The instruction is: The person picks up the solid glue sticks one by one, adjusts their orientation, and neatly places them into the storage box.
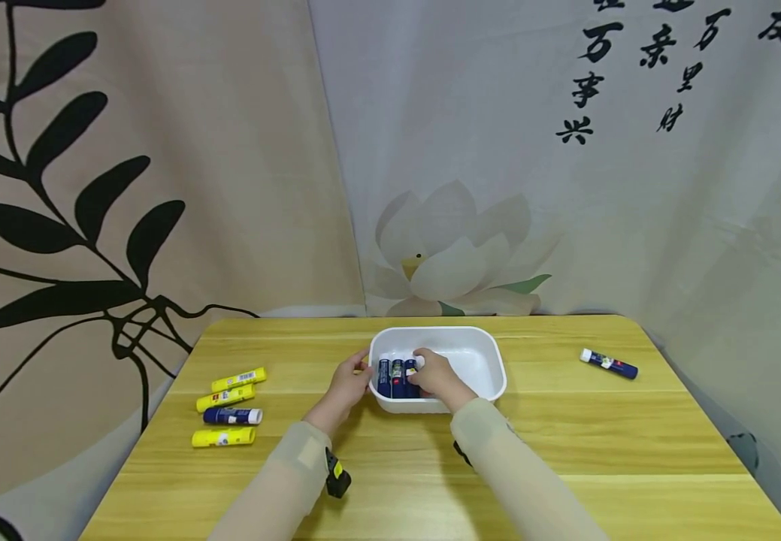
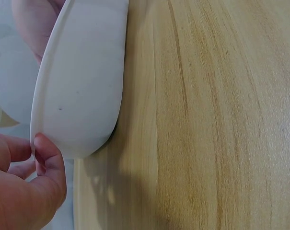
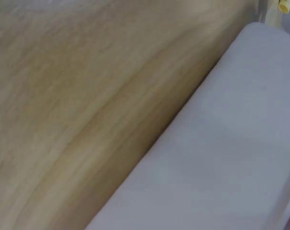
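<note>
A white plastic basin (image 1: 458,407) stands near the back of the table. My left hand (image 1: 349,385) pinches its left rim; in the left wrist view, thumb and fingers of that hand (image 2: 32,187) lie on either side of the rim. Inside the basin, at its left end, dark blue glue sticks (image 1: 384,378) lie side by side. My right hand (image 1: 436,376) reaches over the front wall and grips the rightmost blue glue stick (image 1: 410,385), partly covering it. The right wrist view shows mostly the basin's outer wall (image 3: 221,139); only slivers of skin show at its right edge.
On the table's left lie yellow glue sticks (image 1: 224,437) and one blue glue stick (image 1: 231,416) in a loose column. Another blue glue stick with a white cap (image 1: 609,364) lies at the right. A printed curtain (image 1: 261,188) hangs behind the wooden table (image 1: 566,451).
</note>
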`<state>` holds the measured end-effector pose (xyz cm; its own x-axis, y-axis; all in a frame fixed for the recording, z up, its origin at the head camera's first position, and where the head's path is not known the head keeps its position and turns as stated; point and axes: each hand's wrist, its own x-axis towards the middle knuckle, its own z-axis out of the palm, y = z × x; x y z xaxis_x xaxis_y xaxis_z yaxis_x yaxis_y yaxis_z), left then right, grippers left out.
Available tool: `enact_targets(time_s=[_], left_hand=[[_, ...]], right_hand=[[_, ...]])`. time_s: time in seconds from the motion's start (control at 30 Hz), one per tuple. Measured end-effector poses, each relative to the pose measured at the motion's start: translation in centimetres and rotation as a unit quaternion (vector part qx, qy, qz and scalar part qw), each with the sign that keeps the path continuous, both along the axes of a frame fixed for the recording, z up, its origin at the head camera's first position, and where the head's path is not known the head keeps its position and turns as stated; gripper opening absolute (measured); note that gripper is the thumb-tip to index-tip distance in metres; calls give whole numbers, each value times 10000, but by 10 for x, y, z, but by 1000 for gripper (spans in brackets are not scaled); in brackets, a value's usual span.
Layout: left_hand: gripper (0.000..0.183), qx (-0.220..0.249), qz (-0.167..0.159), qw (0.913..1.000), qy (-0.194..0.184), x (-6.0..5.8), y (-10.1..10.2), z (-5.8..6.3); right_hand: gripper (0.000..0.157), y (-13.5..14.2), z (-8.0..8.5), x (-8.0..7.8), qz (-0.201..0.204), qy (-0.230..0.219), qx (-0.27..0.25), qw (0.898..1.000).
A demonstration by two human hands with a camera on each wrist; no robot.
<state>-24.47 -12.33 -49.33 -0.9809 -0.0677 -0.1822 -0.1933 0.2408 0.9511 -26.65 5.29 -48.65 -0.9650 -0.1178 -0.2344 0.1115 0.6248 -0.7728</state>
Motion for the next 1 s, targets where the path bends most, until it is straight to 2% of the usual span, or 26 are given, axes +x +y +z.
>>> enact_targets(time_s=[0.2,0.37,0.57,0.7,0.83,1.0], left_hand=[[45,6,-33,10000,20,-1,-1,-1],[45,48,-32,10000,-2,-1,-1,-1],[46,67,-36,10000,-11,-1,0,-1],[46,77,-8,10000,-15,0,-1,-1],[46,78,12,10000,-17,1,-2,0],[46,140,20,9999,-45,1,-1,0]], right_hand=[[56,4,3,1,49,-37,-3,10000],[53,15,11,3,127,206,38,9997],[49,39,20,3,214,869,464,9949],[46,58,26,4,287,1565,819,9839],[44,80,31,11,380,1973,767,9766],[45,118,33,24,334,2248,573,9722]])
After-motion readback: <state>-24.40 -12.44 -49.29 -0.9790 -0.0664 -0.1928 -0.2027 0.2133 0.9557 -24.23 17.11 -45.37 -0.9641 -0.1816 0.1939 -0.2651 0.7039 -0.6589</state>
